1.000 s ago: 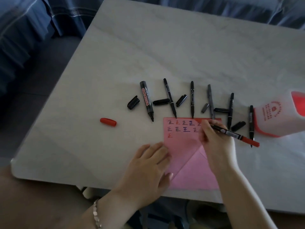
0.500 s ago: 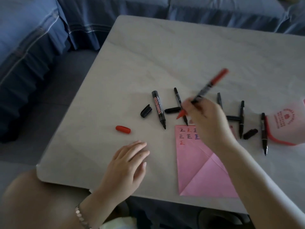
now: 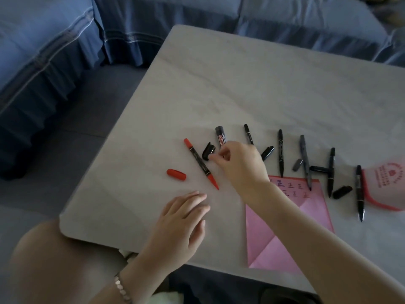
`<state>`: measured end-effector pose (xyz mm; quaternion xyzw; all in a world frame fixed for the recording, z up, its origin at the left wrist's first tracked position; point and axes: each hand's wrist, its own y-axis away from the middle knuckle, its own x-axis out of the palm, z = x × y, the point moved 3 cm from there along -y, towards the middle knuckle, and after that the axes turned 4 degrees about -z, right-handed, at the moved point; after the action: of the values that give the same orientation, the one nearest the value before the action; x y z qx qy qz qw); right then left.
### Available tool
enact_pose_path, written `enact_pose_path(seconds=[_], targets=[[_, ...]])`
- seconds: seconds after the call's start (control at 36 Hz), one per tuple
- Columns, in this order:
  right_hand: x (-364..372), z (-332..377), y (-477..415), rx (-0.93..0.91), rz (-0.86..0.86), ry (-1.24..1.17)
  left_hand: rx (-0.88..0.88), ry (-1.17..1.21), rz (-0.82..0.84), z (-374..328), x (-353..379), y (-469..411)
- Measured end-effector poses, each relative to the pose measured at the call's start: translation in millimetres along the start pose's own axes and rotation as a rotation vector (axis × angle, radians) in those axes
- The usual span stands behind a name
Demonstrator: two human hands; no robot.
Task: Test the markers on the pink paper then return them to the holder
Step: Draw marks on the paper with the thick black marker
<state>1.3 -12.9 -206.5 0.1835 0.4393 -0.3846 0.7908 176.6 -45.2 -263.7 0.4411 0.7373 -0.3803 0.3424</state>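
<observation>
Right hand [image 3: 238, 163]: fingers [image 3: 215, 159] curled at black cap [image 3: 208, 151]; grip unclear.
Left hand [image 3: 184, 218]: flat on worktop [image 3: 241, 84].
Red marker [image 3: 200, 163]: uncapped, mid-frame.
Thick marker [image 3: 220, 137]: "OARD".
Paper [image 3: 285, 227]: "正" rows.
Holder [image 3: 385, 185]: right edge.

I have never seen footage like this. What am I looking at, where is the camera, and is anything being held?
There is no machine here. These are a person's two bare hands, filmed by one camera worn on the head, looking forward and down. On the pale table lie an uncapped red marker, a red cap apart from it, a row of black markers with loose caps, a pink paper with test marks, and the holder at the right edge. The left hand rests flat on the table, holding nothing. The right hand reaches with curled fingers to a black cap beside a fat black marker. The picture does not show whether it grips either.
</observation>
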Motion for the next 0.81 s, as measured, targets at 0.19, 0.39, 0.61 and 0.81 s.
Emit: enact_pose_path(seconds=[0.19,0.39,0.61,0.81], targets=[[-2.6,-20.0,-7.6,0.15,-0.018,0.07,0.001,0.004,-0.007,-0.5,-0.1,0.0],[1.3,-14.9,-4.3,0.206,0.01,0.012,0.008,-0.043,0.006,-1.6,-1.3,-0.1],[-39.4,-37.7,24.5,0.394,0.032,-0.728,0.054,-0.208,0.017,-14.0,-4.0,-3.5],[-80.2,-81.1,70.5,0.387,-0.194,-0.974,0.118,-0.168,0.075,-47.7,6.2,-8.0]])
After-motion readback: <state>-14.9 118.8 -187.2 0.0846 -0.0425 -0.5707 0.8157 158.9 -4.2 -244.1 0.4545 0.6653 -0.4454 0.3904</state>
